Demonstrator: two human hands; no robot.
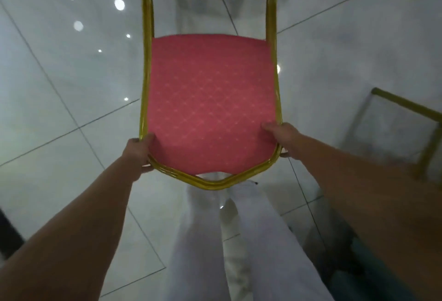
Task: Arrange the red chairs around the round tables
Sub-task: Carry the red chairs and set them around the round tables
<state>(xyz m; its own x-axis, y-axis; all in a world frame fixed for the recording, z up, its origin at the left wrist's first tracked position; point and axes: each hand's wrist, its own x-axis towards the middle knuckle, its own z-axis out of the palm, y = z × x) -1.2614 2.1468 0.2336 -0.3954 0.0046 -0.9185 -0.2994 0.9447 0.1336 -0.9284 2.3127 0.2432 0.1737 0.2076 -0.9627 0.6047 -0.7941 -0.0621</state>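
A red chair [210, 99] with a patterned red seat and a gold metal frame fills the middle of the view, its red backrest cut off by the top edge. My left hand [140, 151] grips the front left corner of the seat frame, thumb on the cushion. My right hand [281, 136] grips the front right corner the same way. Both arms reach forward from the bottom of the view. The chair's legs are hidden under the seat. No round table is in view.
A glossy white tiled floor [71, 73] with light reflections spreads all around. At the right, a gold frame [406, 105] of another piece of furniture stands partly behind my right arm. My legs in white trousers [203, 241] show below the chair.
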